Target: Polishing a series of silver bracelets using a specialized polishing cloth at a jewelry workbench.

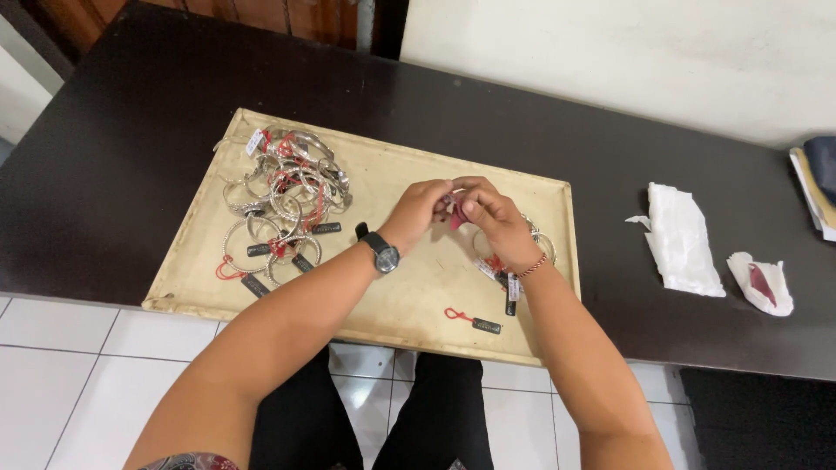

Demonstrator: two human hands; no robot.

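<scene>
A dark brown table (131, 130) fills the upper frame, against a cream wall (627, 52) at upper right, with white floor tiles (78, 348) at lower left. At centre, over a beige tray (392, 287), the left hand (416, 211) and right hand (494, 219) pinch 1 small red-tagged piece (455, 211), fingers closed. Silver bangles (283, 204) lie heaped on the tray's left; 2 white cloths (684, 239) lie at the right.

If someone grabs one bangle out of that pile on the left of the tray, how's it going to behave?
Probably stiff: each bangle looks like a rigid metal ring. It may drag neighbours along, since the pile overlaps and red strings with dark tags cross it. Set on edge, a ring could roll on the flat tray.
</scene>
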